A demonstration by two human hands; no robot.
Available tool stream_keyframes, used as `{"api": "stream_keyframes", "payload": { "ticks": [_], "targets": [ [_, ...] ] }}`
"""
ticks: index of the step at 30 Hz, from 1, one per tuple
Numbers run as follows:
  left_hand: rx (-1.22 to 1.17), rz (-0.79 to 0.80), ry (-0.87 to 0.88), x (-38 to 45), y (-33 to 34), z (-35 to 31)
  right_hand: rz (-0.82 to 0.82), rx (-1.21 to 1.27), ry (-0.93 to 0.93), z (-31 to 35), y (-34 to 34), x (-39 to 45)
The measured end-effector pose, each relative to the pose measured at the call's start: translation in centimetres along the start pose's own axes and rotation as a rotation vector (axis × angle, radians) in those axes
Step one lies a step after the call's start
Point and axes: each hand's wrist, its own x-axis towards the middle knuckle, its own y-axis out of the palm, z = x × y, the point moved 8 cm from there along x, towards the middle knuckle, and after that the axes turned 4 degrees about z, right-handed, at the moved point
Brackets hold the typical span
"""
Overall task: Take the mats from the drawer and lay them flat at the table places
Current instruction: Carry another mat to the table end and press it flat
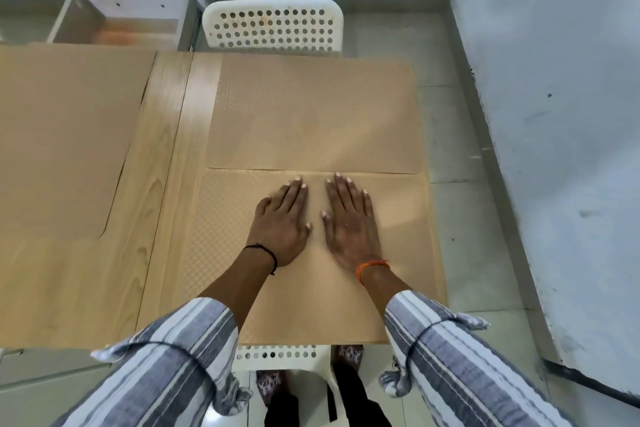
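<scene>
Tan mats cover most of the pale wooden table (162, 218). Furthest left lies a large mat (65, 135), flat, running off the left edge of the view, with a slanting right edge. Behind it, past the table's far side, the drawer (114, 22) stands pulled open; its contents are blurred and I cannot tell whether any mats remain inside.

Moving right, the far mat (315, 114) sits in front of a white perforated chair (273, 28), flat and square to the table. Just this side of it is the near mat (242, 253), its far edge touching or slightly overlapping the far mat's near edge; which one, I cannot tell.

On the near mat the left hand (282, 222) rests palm down, fingers spread, gripping nothing. Just beside it the right hand (349, 218) lies the same way, flat and unclenched, fingertips close to the seam. Both seem to be pressing the mat smooth.

My judgement of the risks: the near mat's right edge appears to reach or pass the table's right side, so an outward sweep could drag it into an overhang. Pushing forward could ride it up over the far mat and shift that one out of place.
</scene>
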Motion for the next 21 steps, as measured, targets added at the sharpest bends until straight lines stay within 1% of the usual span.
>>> {"api": "stream_keyframes", "payload": {
  "ticks": [4, 6, 13, 16, 21],
  "targets": [
    [-0.071, -0.185, -0.003, -0.4, 0.7, 0.1, -0.040, -0.014, 0.014, -0.2, 0.0, 0.1],
    [-0.060, -0.225, -0.021, -0.4, 1.0, 0.2, -0.043, -0.023, 0.017, -0.5, 0.2, 0.1],
    [-0.059, -0.258, -0.030, -0.4, 1.2, 0.3, -0.056, -0.045, 0.081, -2.0, 0.0, -0.5],
    [-0.066, -0.257, -0.031, -0.4, 1.3, 0.4, -0.085, -0.065, 0.145, -4.9, -0.7, -1.4],
    [-0.080, -0.266, -0.037, -0.4, 1.3, 0.5, -0.134, -0.040, 0.331, -11.6, -2.4, -3.5]
  ]
}}
